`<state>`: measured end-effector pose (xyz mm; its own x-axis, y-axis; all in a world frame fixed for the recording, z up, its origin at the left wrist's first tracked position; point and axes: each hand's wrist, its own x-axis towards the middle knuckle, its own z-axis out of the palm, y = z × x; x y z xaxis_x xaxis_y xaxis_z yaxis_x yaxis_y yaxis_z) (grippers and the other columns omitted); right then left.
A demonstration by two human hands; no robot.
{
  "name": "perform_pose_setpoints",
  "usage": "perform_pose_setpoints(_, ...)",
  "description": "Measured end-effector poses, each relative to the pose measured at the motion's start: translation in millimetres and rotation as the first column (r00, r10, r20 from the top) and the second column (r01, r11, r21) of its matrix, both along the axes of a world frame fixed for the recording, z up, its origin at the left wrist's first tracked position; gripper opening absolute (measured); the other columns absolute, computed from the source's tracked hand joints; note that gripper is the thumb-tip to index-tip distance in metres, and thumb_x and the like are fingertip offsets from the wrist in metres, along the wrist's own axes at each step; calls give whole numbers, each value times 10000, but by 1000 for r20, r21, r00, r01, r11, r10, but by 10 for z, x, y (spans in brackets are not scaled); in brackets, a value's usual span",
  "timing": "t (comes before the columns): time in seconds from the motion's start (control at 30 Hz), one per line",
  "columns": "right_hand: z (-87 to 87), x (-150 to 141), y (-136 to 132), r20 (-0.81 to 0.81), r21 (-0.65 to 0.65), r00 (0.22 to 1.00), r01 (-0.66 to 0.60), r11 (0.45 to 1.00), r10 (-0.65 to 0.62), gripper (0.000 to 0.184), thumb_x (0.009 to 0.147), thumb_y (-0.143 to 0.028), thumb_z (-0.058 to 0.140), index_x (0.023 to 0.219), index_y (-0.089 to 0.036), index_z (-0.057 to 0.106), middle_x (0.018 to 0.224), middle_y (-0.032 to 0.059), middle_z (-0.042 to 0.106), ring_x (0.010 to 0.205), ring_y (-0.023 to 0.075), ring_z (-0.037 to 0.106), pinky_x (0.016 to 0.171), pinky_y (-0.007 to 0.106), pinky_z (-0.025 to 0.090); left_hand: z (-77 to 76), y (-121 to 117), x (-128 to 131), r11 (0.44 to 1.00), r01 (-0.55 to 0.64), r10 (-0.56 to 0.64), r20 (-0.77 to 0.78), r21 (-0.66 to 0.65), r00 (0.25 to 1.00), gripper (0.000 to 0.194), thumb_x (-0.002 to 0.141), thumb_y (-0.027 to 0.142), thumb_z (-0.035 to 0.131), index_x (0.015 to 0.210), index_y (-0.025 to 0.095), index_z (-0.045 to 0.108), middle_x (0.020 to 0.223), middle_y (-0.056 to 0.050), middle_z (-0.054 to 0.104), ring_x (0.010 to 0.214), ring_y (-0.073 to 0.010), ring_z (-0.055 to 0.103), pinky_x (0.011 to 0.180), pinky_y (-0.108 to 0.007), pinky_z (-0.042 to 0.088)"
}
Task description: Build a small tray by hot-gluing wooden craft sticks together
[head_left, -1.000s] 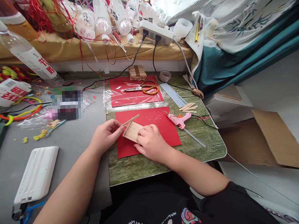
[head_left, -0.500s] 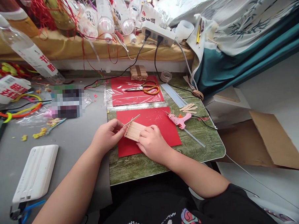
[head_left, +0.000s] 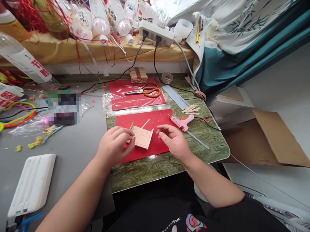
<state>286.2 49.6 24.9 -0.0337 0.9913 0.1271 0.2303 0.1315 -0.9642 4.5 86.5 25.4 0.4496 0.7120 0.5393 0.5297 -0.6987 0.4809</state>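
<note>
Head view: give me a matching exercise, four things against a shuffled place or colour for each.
1. Glue gun
2. Scissors
3. Power strip
4. Stick panel

A. On the cloth-covered ledge
B. Wooden, nearest the left hand
C. Pink, with an orange trigger
D. On the plastic-wrapped red sheet

Pairs: 1-C; 2-D; 3-A; 4-B

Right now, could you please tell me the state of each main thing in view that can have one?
Left hand: half-curled at the stick panel, grip unclear
Right hand: open, apart from the panel
Stick panel: lying on the red sheet, end strips raised
Glue gun: lying down, glue stick loaded
Stick bundle: banded
Scissors: lying flat
Power strip: two plugs inserted
Cardboard box: open
</note>
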Motion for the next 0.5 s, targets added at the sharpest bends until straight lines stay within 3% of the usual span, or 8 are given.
perform_pose_setpoints(0.07, -12, -53, -13, -274, -165, 961, -89, 982, 41, 378, 984, -430, 711, 1317, -266, 642, 1108, 74, 735, 922, 210, 715, 883, 418, 604, 26, -64, 113, 997, 73, -69, -85, 36, 994, 148, 933, 183, 660, 875, 251, 541, 985, -26, 769, 856, -195, 669, 816, -385, 527)
perform_pose_setpoints(0.17, -1, -164, -17, -504, -251, 860, -233, 939, 79, 490, 940, -451, 772, 1358, -270, 593, 1107, 59, 742, 828, 180, 732, 800, 378, 630, 43, -154, 263, 988, 135, -116, -222, 72, 968, 110, 959, 204, 633, 880, 252, 572, 1016, -22, 788, 896, -212, 687, 798, -390, 490)
perform_pose_setpoints(0.27, 3, -185, 18, -582, -299, 813, -225, 927, 10, 360, 930, -435, 788, 1197, -237, 650, 989, 29, 755, 755, 149, 717, 765, 335, 630, 77, -172, 314, 975, 218, -195, -323, 37, 926, 45, 989, 293, 649, 1022, 263, 645, 1124, -42, 792, 1004, -231, 706, 858, -403, 487)
perform_pose_setpoints(0.37, -41, -83, 82, -591, -353, 803, -168, 920, -80, 313, 913, -399, 799, 1143, -217, 689, 892, 1, 743, 671, 116, 663, 702, 290, 609, 126, -102, 248, 960, 274, -275, -398, -60, 875, 294, 988, 428, 686, 1233, 268, 654, 1268, -86, 762, 1171, -278, 684, 986, -455, 458)
perform_pose_setpoints(0.5, -175, 99, 177, -600, -421, 787, -160, 893, -142, 334, 891, -363, 785, 1177, -205, 716, 818, -16, 702, 609, 109, 597, 585, 256, 545, 161, 12, 135, 959, 268, -279, -471, -91, 837, 164, 1019, 304, 619, 1164, 279, 691, 1182, -73, 774, 1162, -282, 678, 1051, -504, 390)
